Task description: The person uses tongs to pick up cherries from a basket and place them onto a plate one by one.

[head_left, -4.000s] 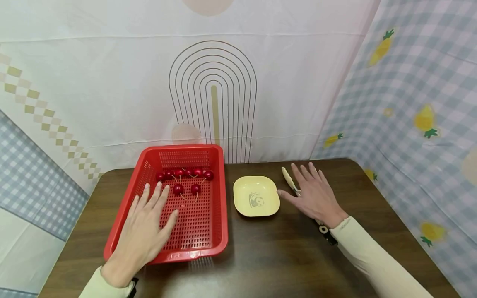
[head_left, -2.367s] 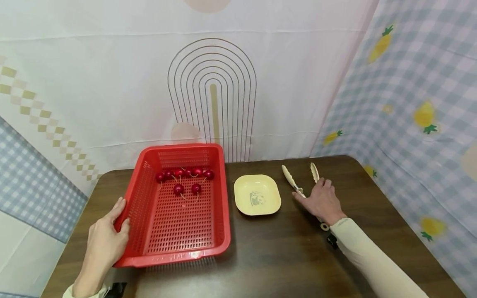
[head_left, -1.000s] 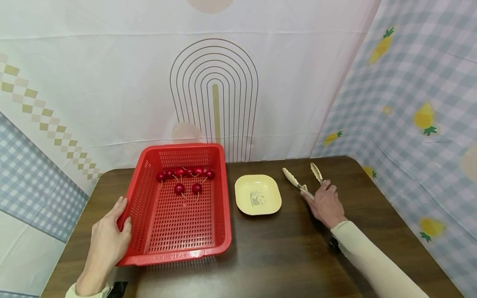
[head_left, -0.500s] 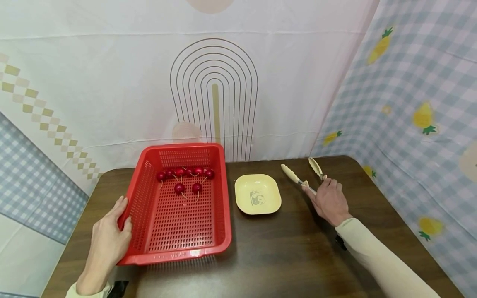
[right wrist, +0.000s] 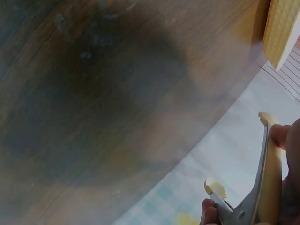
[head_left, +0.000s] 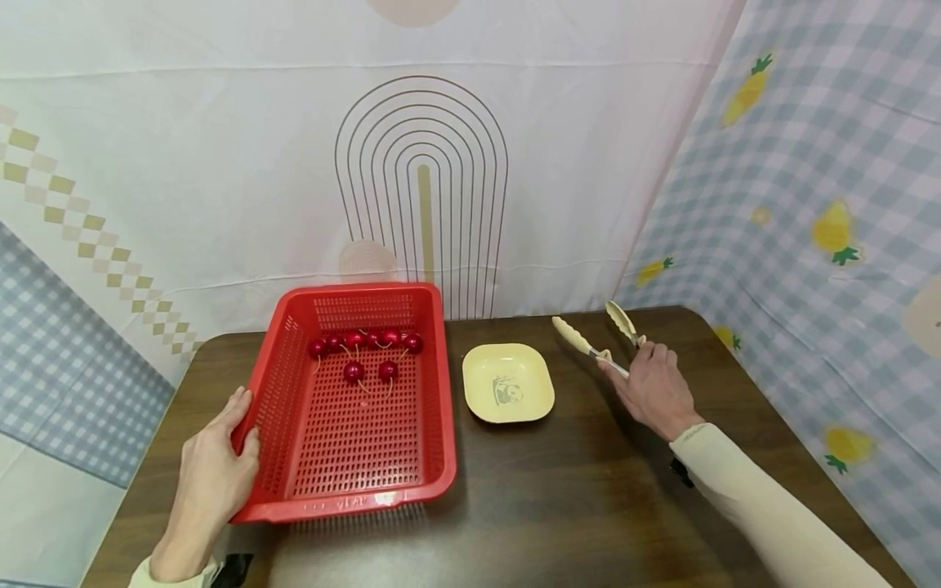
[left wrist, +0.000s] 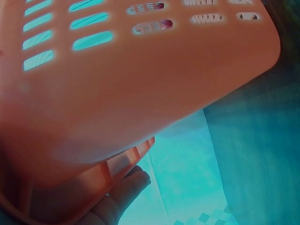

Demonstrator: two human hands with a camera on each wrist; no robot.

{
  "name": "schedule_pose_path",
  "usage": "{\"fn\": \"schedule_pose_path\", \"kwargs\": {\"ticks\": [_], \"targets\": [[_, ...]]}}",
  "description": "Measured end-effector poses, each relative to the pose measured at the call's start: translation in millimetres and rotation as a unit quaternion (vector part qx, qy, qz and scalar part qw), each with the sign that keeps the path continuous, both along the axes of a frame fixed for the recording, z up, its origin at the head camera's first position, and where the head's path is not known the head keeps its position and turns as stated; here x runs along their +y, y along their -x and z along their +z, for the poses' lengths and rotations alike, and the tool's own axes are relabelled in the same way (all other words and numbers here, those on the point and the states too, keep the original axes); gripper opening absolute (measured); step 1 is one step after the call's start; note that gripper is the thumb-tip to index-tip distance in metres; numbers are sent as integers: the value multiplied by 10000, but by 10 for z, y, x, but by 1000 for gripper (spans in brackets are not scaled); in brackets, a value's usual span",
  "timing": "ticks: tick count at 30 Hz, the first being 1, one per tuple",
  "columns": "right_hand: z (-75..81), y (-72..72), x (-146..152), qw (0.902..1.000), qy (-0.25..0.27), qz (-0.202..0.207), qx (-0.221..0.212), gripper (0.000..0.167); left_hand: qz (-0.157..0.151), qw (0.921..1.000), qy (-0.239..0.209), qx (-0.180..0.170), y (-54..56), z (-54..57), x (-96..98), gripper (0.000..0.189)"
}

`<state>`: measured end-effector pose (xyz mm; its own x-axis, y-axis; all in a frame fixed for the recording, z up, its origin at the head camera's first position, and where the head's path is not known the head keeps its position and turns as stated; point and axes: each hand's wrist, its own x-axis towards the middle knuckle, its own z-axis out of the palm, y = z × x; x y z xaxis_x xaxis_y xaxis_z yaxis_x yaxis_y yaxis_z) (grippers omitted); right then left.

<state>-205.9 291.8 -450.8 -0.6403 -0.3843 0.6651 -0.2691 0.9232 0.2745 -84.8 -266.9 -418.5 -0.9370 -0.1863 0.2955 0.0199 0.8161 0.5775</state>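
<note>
My left hand (head_left: 213, 478) grips the left rim of a red perforated basket (head_left: 437, 408), thumb on the inner side. Several dark red cherries (head_left: 354, 372) with stems lie inside, most in a row toward the far end. Seen from below in the left wrist view, the basket wall (left wrist: 140, 89) fills the frame, and fingers (left wrist: 129, 190) show under its rim. At the right, my right hand (head_left: 657, 392) holds cream-tipped metal tongs (head_left: 572, 335) with their two arms spread apart. The right wrist view shows the thumb and fingers on both sides of these tongs (right wrist: 269, 183).
A square yellow dish (head_left: 509, 384) with a panda print stands between the basket and the tongs. Behind the dark wooden table (head_left: 515, 506) hangs a white patterned cloth (head_left: 573, 188). A blue checked cloth (head_left: 809, 269) borders the right side.
The left hand went from over the basket to gripping its left rim. The right hand, spread flat earlier, took hold of the tongs, which have since moved slightly toward the back. The cherries stay put.
</note>
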Motion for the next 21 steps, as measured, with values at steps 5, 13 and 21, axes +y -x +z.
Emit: {"fn": "schedule_pose_path", "kwargs": {"ticks": [5,13,21], "targets": [[47,-13,16,9973,306,-93,-661,82,-8,10000,-34,-58,-5,-6,2,53],[159,7,5,9994,-50,185,-278,88,-31,10000,-23,-58,-6,-4,-2,53],[242,15,-12,9989,-318,344,26,97,-30,9998,-72,-198,-11,5,-2,53]]}}
